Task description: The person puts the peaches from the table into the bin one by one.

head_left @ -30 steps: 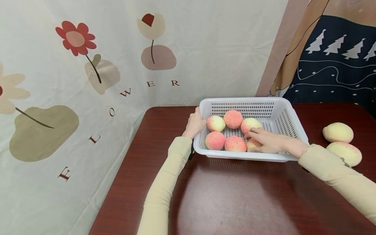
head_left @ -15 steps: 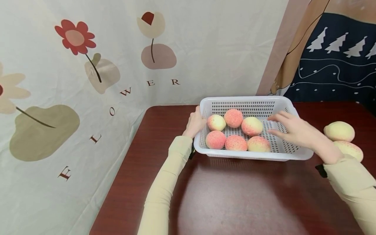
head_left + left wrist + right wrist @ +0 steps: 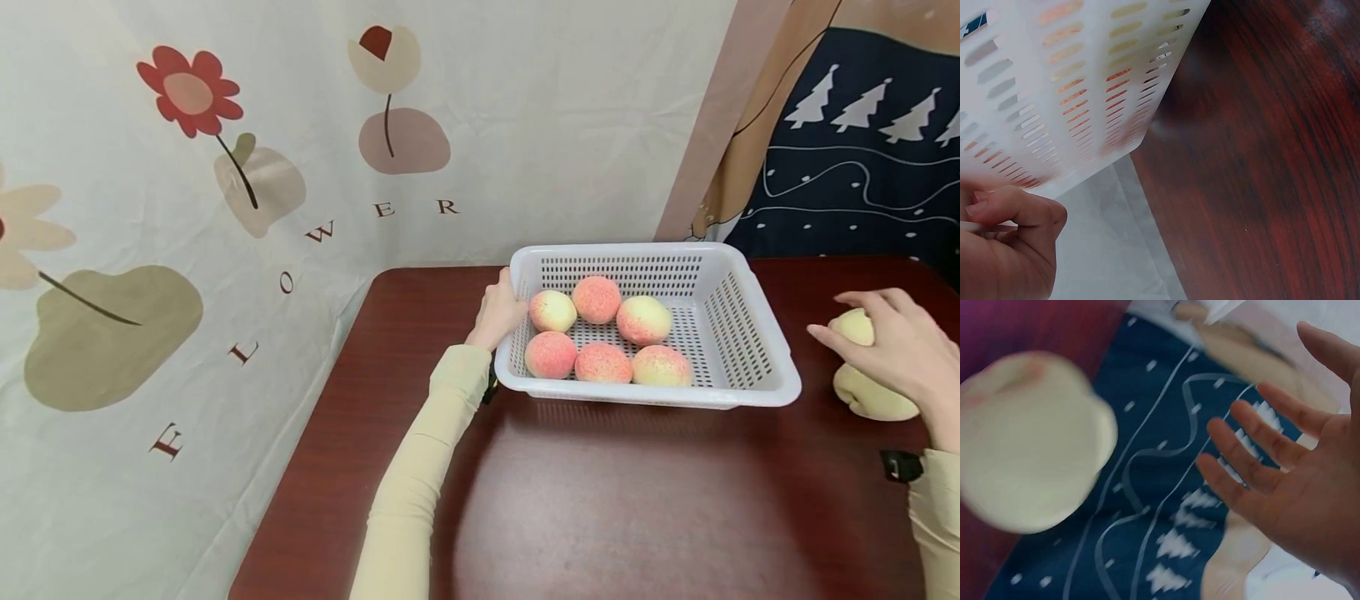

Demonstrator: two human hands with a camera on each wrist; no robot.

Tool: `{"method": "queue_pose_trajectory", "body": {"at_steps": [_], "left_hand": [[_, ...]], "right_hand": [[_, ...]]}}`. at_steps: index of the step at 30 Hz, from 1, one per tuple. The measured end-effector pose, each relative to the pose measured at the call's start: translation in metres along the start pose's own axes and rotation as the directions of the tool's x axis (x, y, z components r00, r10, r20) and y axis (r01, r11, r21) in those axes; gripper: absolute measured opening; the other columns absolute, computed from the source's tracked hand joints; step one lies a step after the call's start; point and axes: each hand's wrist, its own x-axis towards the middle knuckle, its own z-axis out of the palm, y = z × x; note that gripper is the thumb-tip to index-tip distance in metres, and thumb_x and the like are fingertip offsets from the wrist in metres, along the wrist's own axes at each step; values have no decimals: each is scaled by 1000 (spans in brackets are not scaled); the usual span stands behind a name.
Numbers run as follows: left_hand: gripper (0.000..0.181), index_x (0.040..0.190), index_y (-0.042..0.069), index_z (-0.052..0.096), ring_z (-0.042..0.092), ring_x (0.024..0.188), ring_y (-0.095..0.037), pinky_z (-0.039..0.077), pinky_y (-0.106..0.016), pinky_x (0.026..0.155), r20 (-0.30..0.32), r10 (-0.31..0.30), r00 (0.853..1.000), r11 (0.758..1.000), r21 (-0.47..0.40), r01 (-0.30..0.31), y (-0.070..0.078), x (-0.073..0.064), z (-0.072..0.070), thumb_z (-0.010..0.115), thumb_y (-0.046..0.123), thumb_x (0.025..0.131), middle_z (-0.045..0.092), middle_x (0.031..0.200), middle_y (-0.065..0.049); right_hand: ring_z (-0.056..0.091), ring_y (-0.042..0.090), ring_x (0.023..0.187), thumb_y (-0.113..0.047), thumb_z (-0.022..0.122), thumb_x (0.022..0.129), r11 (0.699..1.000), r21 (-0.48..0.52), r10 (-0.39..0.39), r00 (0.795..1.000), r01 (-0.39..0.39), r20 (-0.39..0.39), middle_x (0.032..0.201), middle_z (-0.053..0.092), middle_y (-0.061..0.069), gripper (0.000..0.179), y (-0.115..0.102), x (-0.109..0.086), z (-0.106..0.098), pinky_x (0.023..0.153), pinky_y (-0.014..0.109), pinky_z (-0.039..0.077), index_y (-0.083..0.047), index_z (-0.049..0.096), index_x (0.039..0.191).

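Observation:
A white slotted plastic basket (image 3: 750, 392) stands toward the back of the table. Inside it lie several pink-and-yellow peaches (image 3: 643, 320), grouped toward its left and middle. My left hand (image 3: 498, 315) grips the basket's left rim; in the left wrist view its fingers (image 3: 1029, 209) curl over that edge. Off to the right, my right hand (image 3: 900, 346) hovers over two pale yellow peaches, one at the back (image 3: 853, 325) and one at the front (image 3: 873, 396). It partly covers them. In the right wrist view the fingers are spread, apart from a blurred peach (image 3: 1029, 450).
The dark red-brown wooden table (image 3: 600, 500) extends in front of the basket. A white flower-print cloth (image 3: 562, 125) hangs behind and to the left. Navy fabric with white trees (image 3: 855, 183) hangs at the back right.
My right hand has left the peaches in the basket and moved right, past the basket's right side, to above the two pale peaches. The left hand stays on the rim.

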Motion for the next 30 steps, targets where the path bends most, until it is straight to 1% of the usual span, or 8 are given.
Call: {"method": "queue_pose_trajectory", "body": {"at_steps": [3,6,10,13,17,20,22,30], "left_hand": [[56,142,12,30,67,82,-27,49,-32,57,0,-6,1000,1000,2,6,0,0,0,50,11,89,63,108,-19],[56,143,11,30,67,82,-28,49,-32,57,0,-5,1000,1000,0,5,0,0,-1,49,12,90,63,108,-19],[56,143,11,29,68,83,-28,50,-32,57,4,-3,1000,1000,-6,3,0,-1,-1,49,11,90,63,110,-19],[57,143,12,28,68,85,-28,50,-32,58,9,-7,1000,1000,-7,7,0,-1,-1,49,12,90,62,111,-19],[58,144,12,27,68,85,-28,50,-33,59,12,-8,1000,1000,-7,8,0,-1,-1,49,11,90,62,111,-20],[58,144,12,28,68,85,-29,50,-33,59,13,-6,1000,1000,-12,7,1,-1,-1,50,11,90,62,111,-20],[57,143,12,28,68,84,-28,51,-33,58,16,-7,1000,1000,-17,7,1,-1,-1,50,11,90,62,111,-20],[56,142,12,30,69,83,-29,51,-32,58,10,-9,1000,1000,-13,9,1,-1,-1,50,12,90,63,109,-19]], "right_hand": [[29,58,114,-48,52,90,997,-7,72,997,-72,-15,130,28,42,71,18,-5,5,90,67,29,11,38,127],[26,58,118,-47,51,90,994,17,113,994,-112,-15,128,26,46,73,33,-10,11,93,64,26,15,36,126],[25,57,120,-48,50,91,987,34,157,988,-156,0,123,26,48,74,46,-16,21,93,63,27,18,35,121],[27,57,117,-51,48,90,981,6,194,981,-194,30,121,26,48,77,53,-19,28,91,63,29,18,34,120],[33,58,105,-50,50,89,978,-23,208,975,-207,80,115,26,46,76,60,-19,36,80,62,35,16,32,121],[35,56,97,-51,52,88,979,-18,204,972,-204,118,110,28,44,77,64,-19,40,71,60,36,15,31,122],[36,55,95,-51,53,88,978,-11,206,969,-207,134,108,29,42,78,66,-20,42,68,58,37,14,30,124],[37,54,93,-49,54,87,976,10,215,968,-218,127,106,32,41,77,65,-19,43,66,56,39,15,31,124]]}}
